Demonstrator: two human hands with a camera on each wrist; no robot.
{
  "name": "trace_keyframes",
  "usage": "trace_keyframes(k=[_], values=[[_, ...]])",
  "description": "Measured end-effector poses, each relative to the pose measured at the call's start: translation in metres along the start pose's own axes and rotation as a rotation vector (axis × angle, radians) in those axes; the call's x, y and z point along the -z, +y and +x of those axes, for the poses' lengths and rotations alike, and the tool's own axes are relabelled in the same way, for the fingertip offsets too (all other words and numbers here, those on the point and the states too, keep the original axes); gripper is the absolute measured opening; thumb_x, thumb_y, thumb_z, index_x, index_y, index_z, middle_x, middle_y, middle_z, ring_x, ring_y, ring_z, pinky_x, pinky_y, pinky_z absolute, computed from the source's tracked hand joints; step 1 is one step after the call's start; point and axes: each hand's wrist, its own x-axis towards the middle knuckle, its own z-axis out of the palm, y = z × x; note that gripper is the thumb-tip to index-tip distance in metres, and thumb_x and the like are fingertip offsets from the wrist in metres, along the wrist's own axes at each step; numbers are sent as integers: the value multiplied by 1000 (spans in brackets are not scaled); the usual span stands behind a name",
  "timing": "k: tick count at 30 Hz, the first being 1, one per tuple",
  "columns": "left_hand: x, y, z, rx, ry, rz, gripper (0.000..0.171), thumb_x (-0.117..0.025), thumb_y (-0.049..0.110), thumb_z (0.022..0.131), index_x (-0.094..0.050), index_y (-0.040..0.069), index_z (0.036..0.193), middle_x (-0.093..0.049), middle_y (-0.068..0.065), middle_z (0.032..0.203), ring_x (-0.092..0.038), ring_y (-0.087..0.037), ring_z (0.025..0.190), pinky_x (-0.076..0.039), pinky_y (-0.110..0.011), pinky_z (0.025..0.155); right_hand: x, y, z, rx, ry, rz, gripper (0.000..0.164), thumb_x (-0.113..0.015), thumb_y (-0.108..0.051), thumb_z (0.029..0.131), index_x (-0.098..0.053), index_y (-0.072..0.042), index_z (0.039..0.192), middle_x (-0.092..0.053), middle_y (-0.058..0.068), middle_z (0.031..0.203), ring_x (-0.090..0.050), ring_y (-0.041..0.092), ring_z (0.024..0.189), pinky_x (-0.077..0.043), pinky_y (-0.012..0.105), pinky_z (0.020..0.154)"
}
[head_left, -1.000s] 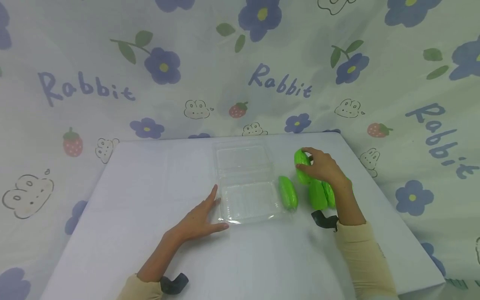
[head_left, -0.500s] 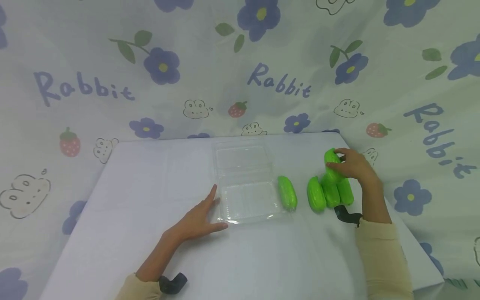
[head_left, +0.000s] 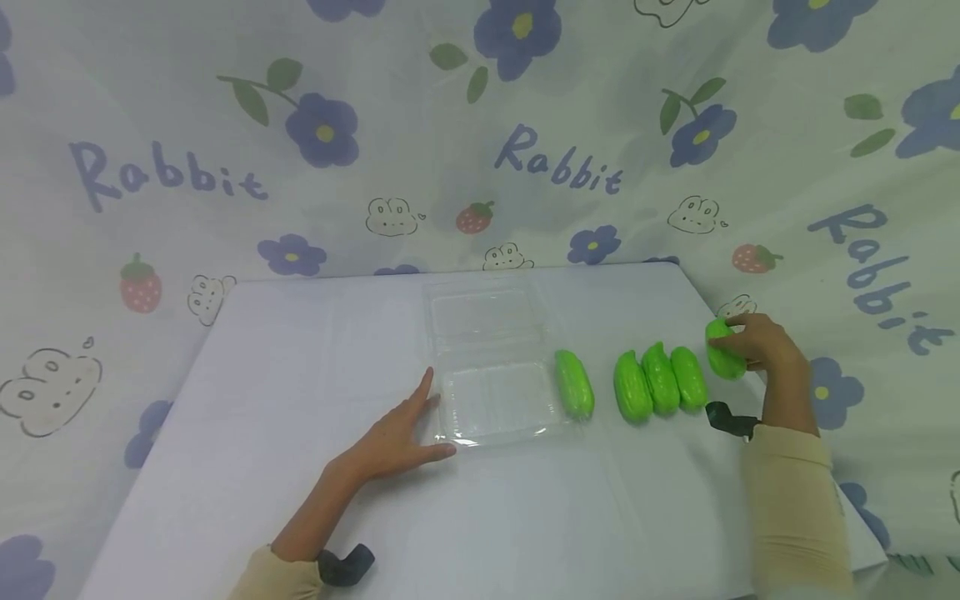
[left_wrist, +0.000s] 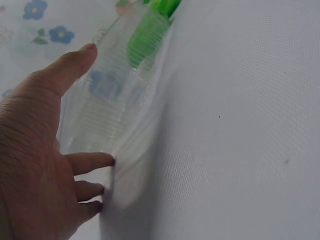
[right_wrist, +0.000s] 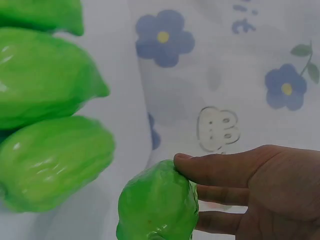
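My right hand (head_left: 767, 343) pinches a glossy, ridged green fruit (head_left: 723, 357) between thumb and fingers near the table's right edge. In the right wrist view the thumb lies on the held fruit (right_wrist: 157, 202). Just left of it, three similar green fruits (head_left: 662, 383) lie side by side in a row. Another green fruit (head_left: 574, 385) lies apart, at the right side of a clear plastic clamshell box (head_left: 495, 400). The box stands open, its lid (head_left: 486, 317) laid back. My left hand (head_left: 386, 446) spreads its fingers at the box's left edge and front corner.
A white tabletop (head_left: 300, 358) carries everything. Behind it hangs a cloth (head_left: 420, 125) printed with flowers, rabbits and strawberries. A dark wrist mount (head_left: 347, 567) sits on the left arm and a similar mount (head_left: 731, 419) on the right.
My right hand has carried the held green fruit to the right, from above the row's left side to beyond its right end. The left hand and the box have stayed in place.
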Motion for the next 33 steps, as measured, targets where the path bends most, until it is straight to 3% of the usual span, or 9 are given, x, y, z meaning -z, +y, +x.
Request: trace_keyframes(k=[4, 20, 33], values=[[0, 1, 0, 2, 0, -5, 117, -75, 62, 76, -2, 26, 160, -35, -6, 156, -28, -26, 144, -29, -53, 112, -7, 13, 5, -26, -35, 12, 82, -61, -34, 94, -21, 18, 144, -30, 46, 134, -51, 54, 111, -57, 46, 77], [-1, -1, -1, 18, -17, -4, 117, -74, 63, 76, 1, 30, 159, -38, -5, 154, -28, -26, 144, -29, -51, 113, -39, 27, 9, 0, 1, -20, 76, -60, -30, 93, -26, 18, 141, -28, 48, 136, -43, 61, 115, -57, 50, 76], [1, 0, 1, 4, -14, -6, 117, -75, 62, 77, 1, 29, 159, -40, -6, 153, -30, -28, 143, -29, -53, 112, -40, 34, 8, 2, -24, 9, 77, -56, -37, 98, -25, 19, 142, -27, 47, 137, -46, 59, 115, -56, 51, 78]])
